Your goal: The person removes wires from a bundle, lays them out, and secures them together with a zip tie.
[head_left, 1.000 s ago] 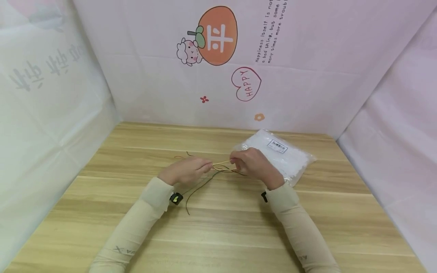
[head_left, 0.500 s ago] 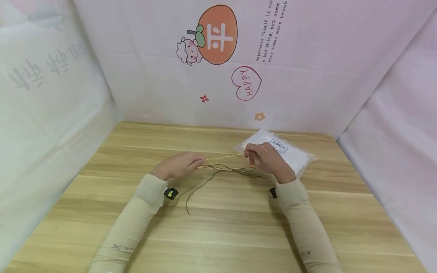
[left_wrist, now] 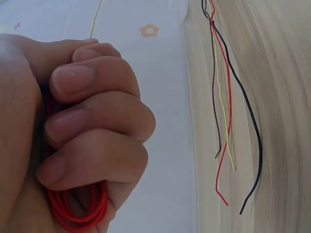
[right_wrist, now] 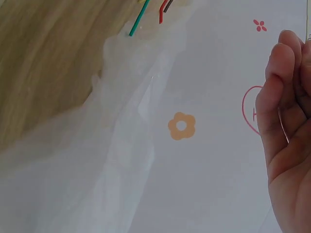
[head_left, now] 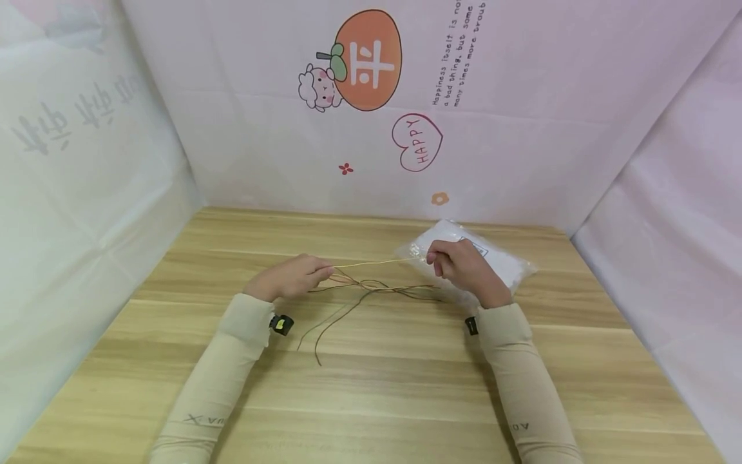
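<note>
A thin yellow wire (head_left: 373,262) stretches nearly straight between both hands above the table. My left hand (head_left: 292,277) pinches one end between thumb and forefinger. Its other fingers curl round a coiled red wire (left_wrist: 80,221), which pokes out below the little finger in the left wrist view. The right hand (head_left: 464,267) pinches the wire's other end with its fingertips. Below the taut wire, a loose bundle of thin wires (head_left: 379,289) lies crossed on the tabletop. Among them are a black wire (left_wrist: 255,121) and a green wire (right_wrist: 139,19).
A clear plastic bag (head_left: 507,264) with white contents and a label lies at the back right, partly behind the right hand. The wooden table (head_left: 371,399) meets a white printed cloth (head_left: 261,148) at the back, with more cloth at both sides.
My hands have drawn apart, left hand leftward and right hand rightward, and the yellow wire has come up out of the bundle into a longer, straighter span. Other wires stay on the table.
</note>
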{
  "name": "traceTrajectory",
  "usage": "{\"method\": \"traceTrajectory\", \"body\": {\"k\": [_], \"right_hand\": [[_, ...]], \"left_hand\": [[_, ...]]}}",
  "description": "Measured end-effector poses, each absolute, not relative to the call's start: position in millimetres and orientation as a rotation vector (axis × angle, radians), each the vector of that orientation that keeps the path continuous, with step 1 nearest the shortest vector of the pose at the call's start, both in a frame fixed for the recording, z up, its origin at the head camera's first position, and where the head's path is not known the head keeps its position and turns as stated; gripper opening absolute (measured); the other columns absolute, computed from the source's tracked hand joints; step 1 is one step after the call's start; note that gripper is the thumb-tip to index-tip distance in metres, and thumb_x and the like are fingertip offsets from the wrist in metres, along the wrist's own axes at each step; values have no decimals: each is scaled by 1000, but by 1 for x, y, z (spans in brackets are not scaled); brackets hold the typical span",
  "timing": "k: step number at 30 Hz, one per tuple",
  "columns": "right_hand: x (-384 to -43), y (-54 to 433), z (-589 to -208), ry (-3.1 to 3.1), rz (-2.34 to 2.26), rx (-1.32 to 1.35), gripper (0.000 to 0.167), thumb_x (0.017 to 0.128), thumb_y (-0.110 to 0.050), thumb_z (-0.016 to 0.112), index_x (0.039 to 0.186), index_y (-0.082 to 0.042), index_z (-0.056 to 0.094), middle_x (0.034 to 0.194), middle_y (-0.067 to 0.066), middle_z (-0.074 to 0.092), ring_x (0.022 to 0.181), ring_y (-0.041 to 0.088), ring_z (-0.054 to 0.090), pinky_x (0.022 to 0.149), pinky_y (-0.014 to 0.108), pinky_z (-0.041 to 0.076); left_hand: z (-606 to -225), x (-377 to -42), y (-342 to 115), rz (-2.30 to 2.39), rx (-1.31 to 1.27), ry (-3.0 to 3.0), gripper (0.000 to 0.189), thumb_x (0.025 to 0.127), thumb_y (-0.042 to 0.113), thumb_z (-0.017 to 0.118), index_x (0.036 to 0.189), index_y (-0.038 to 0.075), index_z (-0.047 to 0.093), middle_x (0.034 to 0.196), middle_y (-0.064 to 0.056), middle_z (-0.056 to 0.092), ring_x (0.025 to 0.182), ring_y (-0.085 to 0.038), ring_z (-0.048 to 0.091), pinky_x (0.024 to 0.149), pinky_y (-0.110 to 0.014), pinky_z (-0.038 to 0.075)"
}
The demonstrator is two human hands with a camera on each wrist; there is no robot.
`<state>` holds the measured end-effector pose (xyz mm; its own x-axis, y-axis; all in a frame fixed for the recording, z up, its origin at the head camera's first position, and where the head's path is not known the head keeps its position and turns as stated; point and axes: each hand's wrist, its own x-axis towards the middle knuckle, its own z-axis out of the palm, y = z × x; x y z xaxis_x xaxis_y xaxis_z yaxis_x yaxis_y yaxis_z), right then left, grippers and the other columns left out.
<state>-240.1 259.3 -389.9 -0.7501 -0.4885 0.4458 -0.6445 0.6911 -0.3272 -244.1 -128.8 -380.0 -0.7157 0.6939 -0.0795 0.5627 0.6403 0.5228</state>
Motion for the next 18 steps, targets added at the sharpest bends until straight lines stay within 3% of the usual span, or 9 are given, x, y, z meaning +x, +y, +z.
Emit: {"method": "traceTrajectory", "body": {"k": [5,9,11,14,18], "right_hand": [[-242,268,-394,-2591,707,827,22,101,-3,67,81,-12,69,58,-12,57,56,4,53,69,29,49],[-242,272,-394,-2623,723,805,25,102,-6,68,79,-17,67,58,-13,57,56,5,53,68,29,49],[-242,273,-394,-2630,719,810,26,102,-5,66,80,-16,68,58,-12,58,56,4,53,68,29,49],[-242,274,-393,-2650,721,816,26,103,0,62,80,-12,69,57,-11,57,55,3,53,68,29,49],[-240,274,-392,-2725,743,832,27,105,1,57,82,-7,70,58,-9,58,55,4,55,70,29,49]], "left_hand": [[-381,-244,-133,690,961,2611,49,116,28,36,143,-5,59,97,-15,68,83,-18,60,99,-50,53],[-383,-245,-135,665,915,2625,44,116,27,38,121,-5,68,104,-17,68,88,-20,59,93,-48,53],[-383,-245,-137,634,894,2646,41,115,26,40,117,-3,68,102,-14,66,88,-20,57,90,-44,51],[-383,-245,-139,587,864,2679,34,115,24,43,108,3,68,87,-6,59,77,-17,51,80,-38,47],[-383,-245,-140,563,842,2683,35,114,23,46,82,12,55,72,2,41,65,-14,39,68,-33,40]]}}
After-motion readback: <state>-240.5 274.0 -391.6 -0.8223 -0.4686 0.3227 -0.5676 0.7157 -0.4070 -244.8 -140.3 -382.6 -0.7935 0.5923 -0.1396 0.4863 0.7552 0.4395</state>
